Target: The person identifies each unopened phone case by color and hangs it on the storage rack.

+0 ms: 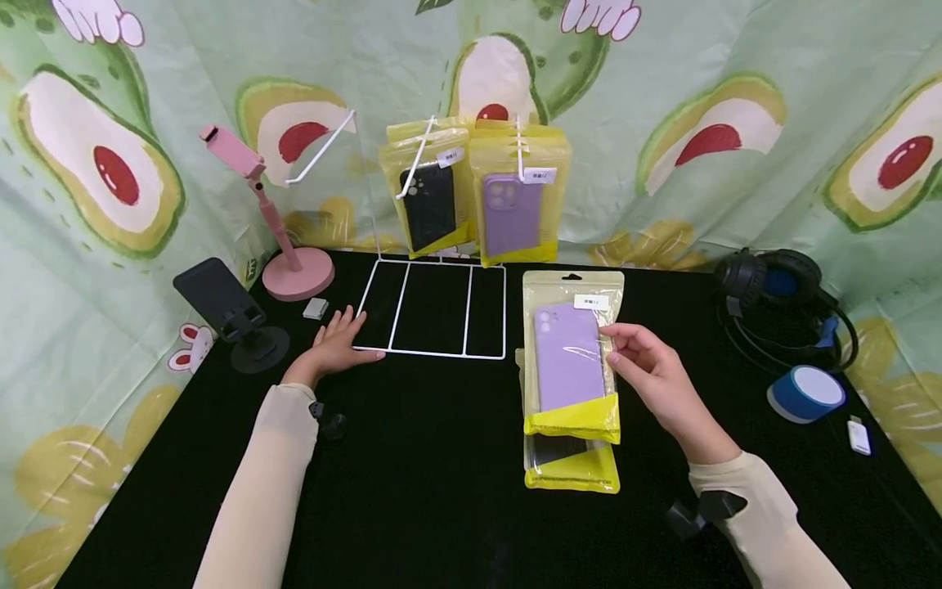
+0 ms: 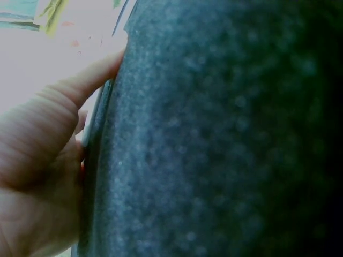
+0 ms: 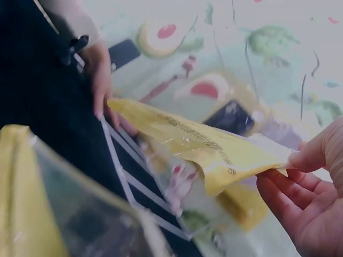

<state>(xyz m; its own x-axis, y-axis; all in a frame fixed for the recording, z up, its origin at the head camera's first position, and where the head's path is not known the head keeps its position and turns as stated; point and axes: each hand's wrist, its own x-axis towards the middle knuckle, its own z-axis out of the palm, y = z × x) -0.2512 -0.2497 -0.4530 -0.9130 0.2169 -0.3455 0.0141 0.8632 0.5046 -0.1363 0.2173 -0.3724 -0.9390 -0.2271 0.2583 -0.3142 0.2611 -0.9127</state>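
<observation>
My right hand (image 1: 651, 372) pinches the right edge of a clear-and-yellow bag (image 1: 570, 421) holding a purple phone case (image 1: 567, 352). In the right wrist view, thumb and fingers grip the edge of this bag (image 3: 198, 142), lifted off the table. Under it lies another bagged phone case (image 1: 577, 474), dark and mostly hidden. My left hand (image 1: 334, 345) rests with spread fingers at the front left corner of a white wire display rack (image 1: 441, 354). On the rack's hooks hang bags with a black phone case (image 1: 430, 209) and a purple phone case (image 1: 513, 214).
Another white hook (image 1: 321, 147) sticks out at the rack's left. Left of the rack stand a pink phone stand (image 1: 296, 274) and a black phone holder (image 1: 221, 303), near a small grey block (image 1: 316, 308). Headphones (image 1: 780, 286), a blue round container (image 1: 805, 394) and a white USB stick (image 1: 858, 436) lie right.
</observation>
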